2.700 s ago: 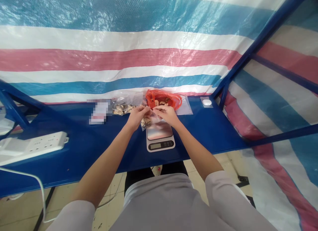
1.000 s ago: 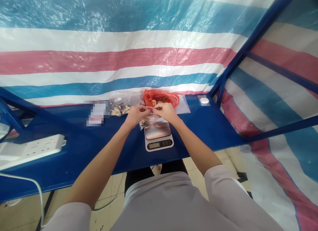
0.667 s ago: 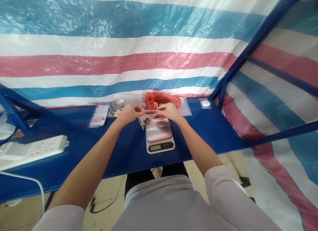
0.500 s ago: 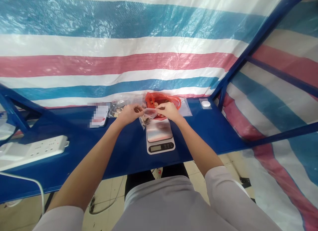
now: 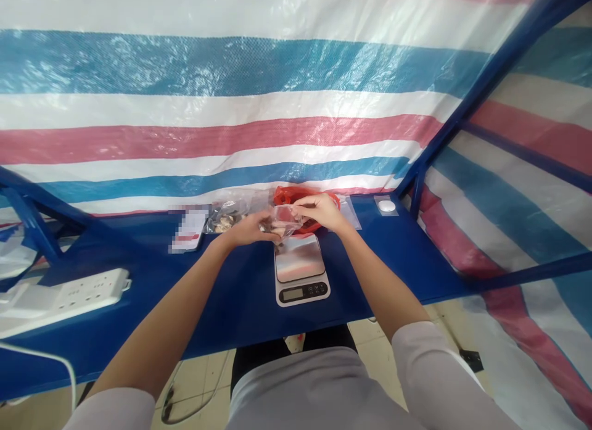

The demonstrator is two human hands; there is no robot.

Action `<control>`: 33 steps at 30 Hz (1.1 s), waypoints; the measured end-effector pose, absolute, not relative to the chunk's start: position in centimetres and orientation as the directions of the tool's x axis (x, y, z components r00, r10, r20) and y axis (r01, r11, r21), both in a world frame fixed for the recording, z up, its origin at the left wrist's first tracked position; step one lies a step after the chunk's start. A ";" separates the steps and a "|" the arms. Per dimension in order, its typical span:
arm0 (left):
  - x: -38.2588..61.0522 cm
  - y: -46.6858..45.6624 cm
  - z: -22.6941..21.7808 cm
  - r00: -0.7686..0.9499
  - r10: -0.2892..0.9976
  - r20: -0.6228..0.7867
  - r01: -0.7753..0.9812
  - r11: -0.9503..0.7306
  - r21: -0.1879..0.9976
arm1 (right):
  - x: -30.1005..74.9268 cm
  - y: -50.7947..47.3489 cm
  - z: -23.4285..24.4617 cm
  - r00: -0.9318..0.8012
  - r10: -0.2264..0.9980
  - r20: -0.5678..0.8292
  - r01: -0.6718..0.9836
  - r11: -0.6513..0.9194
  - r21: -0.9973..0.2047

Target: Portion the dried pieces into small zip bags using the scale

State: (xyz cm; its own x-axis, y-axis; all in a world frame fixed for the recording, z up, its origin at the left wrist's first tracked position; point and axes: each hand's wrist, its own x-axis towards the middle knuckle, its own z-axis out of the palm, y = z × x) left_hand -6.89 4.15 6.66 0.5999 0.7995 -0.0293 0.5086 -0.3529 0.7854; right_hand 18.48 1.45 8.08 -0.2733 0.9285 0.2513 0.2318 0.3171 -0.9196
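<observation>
A: State the position of the clear bag.

B: Centre of the frame, between both hands, over the far end of the kitchen scale. Whether it touches the scale cannot be determined. Its contents are partly covered and hard to make out.

A: Condition of the left hand?

B: Curved about the bag's left side: fingers above, thumb below, moderately spread, with plastic held between.

A: The right hand?

B: Thumb and fingertips drawn narrow, pinching the bag's upper right edge. The spread of the remaining fingers cannot be told.

A: Surroundings?

B: The red bag lies behind the hands. A bag of pale pieces lies left of centre, near a partly pixelated flat item. A power strip is noted at the left edge. All rest on the blue table.
</observation>
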 end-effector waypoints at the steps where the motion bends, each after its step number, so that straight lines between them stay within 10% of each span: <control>1: -6.9 4.2 6.8 0.598 0.801 -0.034 0.512 -0.349 0.784 | 18.7 1.5 8.2 -0.259 0.934 0.246 0.215 0.304 -0.928; 10: -6.3 4.3 7.7 0.430 0.901 -0.052 0.354 -0.116 0.928 | 21.5 3.5 6.1 -0.162 0.970 0.179 0.073 0.193 -0.979; 25: -1.5 6.2 12.6 0.446 0.889 0.107 0.751 -0.436 0.496 | 21.6 5.4 5.6 0.033 0.962 0.272 0.013 0.272 -0.962; 33: -0.1 7.1 14.0 0.500 0.865 0.043 0.753 -0.459 0.472 | 21.6 6.7 3.7 0.130 0.988 0.089 -0.151 0.109 -0.982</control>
